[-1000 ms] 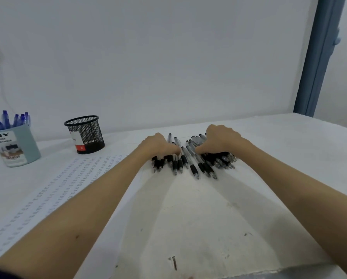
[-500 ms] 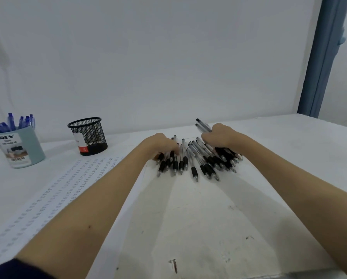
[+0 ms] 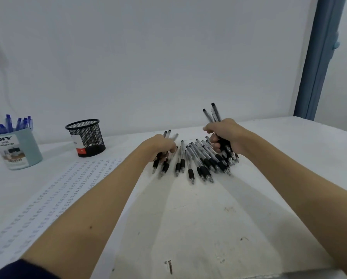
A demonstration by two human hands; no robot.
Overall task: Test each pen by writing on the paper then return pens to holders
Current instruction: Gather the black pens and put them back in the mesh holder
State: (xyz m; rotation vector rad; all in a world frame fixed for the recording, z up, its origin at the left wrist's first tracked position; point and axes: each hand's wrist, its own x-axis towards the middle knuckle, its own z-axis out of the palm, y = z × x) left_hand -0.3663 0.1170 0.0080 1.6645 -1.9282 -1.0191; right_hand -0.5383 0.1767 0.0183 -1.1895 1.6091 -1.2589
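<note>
1. Lifted now, compared with a moment earlier: several black pens tilted up off the table in the right hand (image 3: 228, 135), ends rising above the knuckles; a smaller bunch likewise gathered under the left hand (image 3: 160, 147), where before both hands lay flatter on the spread.
2. Far left: pale blue holder (image 3: 19, 150) already full of blue pens (image 3: 9, 122), standing upright. Judged finished, that colour tested and returned.
3. Just right of it: black mesh holder (image 3: 87, 137), upright and, as far as visible through the mesh, holding no pens. Judged the destination for the black batch.
4. Between holders and forearms: printed paper (image 3: 67, 188) lying flat on the table (image 3: 289, 158), covered in rows of small marks.
5. Left hand: fingers curled round a few black pens, barrels poking out beyond the knuckles, tips towards the camera.
6. Centre: loose black pens (image 3: 190, 164) lying fanned on the table between the two hands, not yet collected.
7. Right hand: fingers clamped round a thicker bundle, partly raised.
8. Remaining, by judgement: gathering the loose pens and dropping all of them into the mesh holder. Whether the black pens have all been tested cannot be told.
</note>
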